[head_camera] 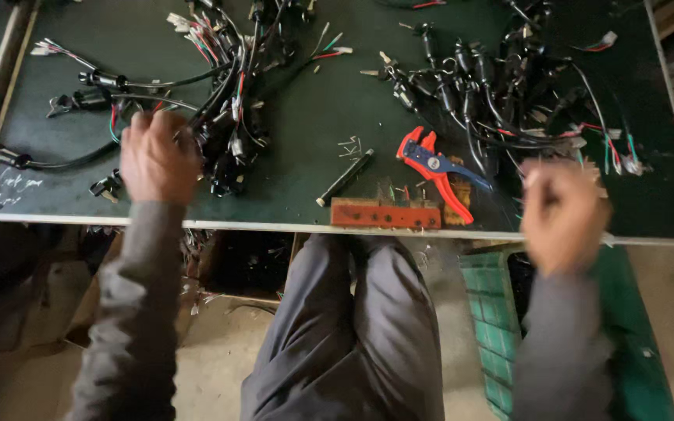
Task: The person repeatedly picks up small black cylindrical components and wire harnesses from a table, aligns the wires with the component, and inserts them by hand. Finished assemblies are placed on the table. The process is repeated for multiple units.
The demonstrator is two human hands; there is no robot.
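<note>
From my view over the green bench (313,140), my left hand (157,156) sits at about nine o'clock, curled down onto the near edge of the left wire-harness bundle (228,101), a tangle of black cables with red, green and white leads and small black switch housings. The fingers are folded over and seem to pinch a cable, but the back of the hand hides the grip, so I cannot tell whether it truly holds one. The bundle's long axis runs from the hand up toward one o'clock, away from me, so this hand is plainly the nearer one to it. My right hand (563,214) is at about four o'clock near the bench's front edge, blurred and closed into a loose fist; whether anything is inside I cannot tell. Just beyond it, toward eleven o'clock, lies the second pile of black connectors and wires (493,86). Between my hands rest the red-and-blue wire stripper (437,168), handles pointing toward five o'clock, a dark rod-shaped tool (345,178) lying diagonally, and a reddish block (384,214) at the front edge.
</note>
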